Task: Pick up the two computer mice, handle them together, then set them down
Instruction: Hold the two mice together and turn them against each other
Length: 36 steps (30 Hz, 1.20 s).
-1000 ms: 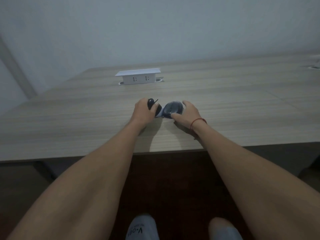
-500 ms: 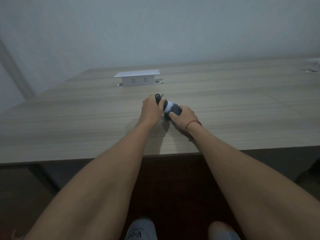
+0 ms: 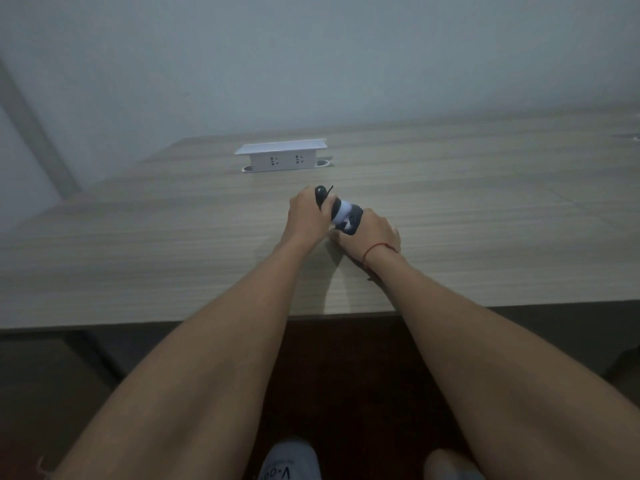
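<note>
A wooden desk (image 3: 173,237) is seen from above, with 2 bare forearms reaching out over its near edge; a white socket box (image 3: 282,157) stands upright toward the back of the desk and serves as the landmark. Just in front of the socket box, slightly to its right, 2 computer mice are held pressed together. The left hand (image 3: 306,216) is closed around a black mouse (image 3: 321,195); the right hand (image 3: 372,233) is wrapped around a dark mouse (image 3: 348,218) whose pale underside is turned toward the camera. The 2 shells appear to be touching — whether they are lifted clear of the desk cannot be told. A red string (image 3: 375,249) is worn on the right wrist. The mice are judged light, rigid and smooth-shelled, so somewhat slippery; each is best gripped across its narrow flanks — thumb on 1 side, fingers on the other.
</note>
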Each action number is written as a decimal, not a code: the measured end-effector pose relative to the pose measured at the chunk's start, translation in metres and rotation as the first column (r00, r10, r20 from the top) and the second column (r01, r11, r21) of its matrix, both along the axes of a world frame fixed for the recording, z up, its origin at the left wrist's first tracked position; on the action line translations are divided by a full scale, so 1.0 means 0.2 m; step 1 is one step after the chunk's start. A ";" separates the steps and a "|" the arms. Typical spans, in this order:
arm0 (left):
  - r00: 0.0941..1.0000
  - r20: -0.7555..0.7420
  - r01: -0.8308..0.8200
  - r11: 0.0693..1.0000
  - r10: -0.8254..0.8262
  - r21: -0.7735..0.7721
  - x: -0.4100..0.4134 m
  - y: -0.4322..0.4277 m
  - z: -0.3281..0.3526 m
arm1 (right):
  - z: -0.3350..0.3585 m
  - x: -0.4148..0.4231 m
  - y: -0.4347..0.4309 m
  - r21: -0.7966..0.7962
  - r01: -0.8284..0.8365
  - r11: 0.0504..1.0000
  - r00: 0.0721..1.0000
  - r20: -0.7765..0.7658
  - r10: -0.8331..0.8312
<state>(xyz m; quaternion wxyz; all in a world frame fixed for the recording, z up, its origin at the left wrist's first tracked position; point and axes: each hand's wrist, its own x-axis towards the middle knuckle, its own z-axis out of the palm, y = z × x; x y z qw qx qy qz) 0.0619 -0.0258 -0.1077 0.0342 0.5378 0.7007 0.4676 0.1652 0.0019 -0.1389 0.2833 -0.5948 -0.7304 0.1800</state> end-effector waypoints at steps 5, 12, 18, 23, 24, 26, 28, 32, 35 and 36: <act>0.999 -0.006 -0.054 0.998 0.054 -0.026 -0.04 -0.01 -0.07 | 0.01 0.05 -0.06 0.008 -0.007 1.000 0.998 -0.058 0.007; 0.998 0.066 -0.003 0.982 -0.010 0.188 -0.02 -0.08 -0.06 | 0.02 0.04 -0.05 -0.001 -0.040 0.999 0.995 -0.087 0.040; 0.999 -0.017 -0.034 0.999 0.034 -0.032 -0.02 -0.02 -0.05 | 0.02 0.07 -0.05 -0.020 -0.060 0.998 0.986 -0.160 0.056; 0.997 0.077 -0.036 0.998 0.031 0.057 -0.05 -0.07 -0.08 | 0.01 0.06 -0.05 -0.035 -0.057 0.998 0.980 -0.193 0.049; 0.991 0.129 -0.050 0.994 0.037 0.098 -0.05 -0.09 -0.08 | 0.00 0.06 -0.05 -0.036 -0.053 0.998 0.980 -0.195 0.045; 0.985 0.169 -0.062 0.990 0.040 0.126 -0.04 -0.09 -0.07 | 0.01 0.06 -0.05 -0.036 -0.054 0.998 0.979 -0.199 0.045; 0.991 0.134 -0.035 0.997 0.025 0.067 -0.04 -0.08 -0.08 | 0.01 0.06 -0.06 -0.042 -0.055 0.998 0.975 -0.217 0.045; 0.994 0.076 -0.074 0.996 0.078 -0.055 -0.05 -0.04 -0.09 | 0.00 0.06 -0.05 -0.055 -0.045 0.997 0.970 -0.240 0.031; 0.993 0.113 -0.022 1.000 0.024 -0.019 -0.05 -0.04 -0.07 | -0.01 0.06 -0.04 -0.073 -0.042 0.996 0.966 -0.259 0.022; 0.993 0.120 -0.015 1.000 0.016 -0.010 -0.05 -0.05 -0.07 | -0.01 0.06 -0.04 -0.078 -0.051 0.996 0.963 -0.269 0.028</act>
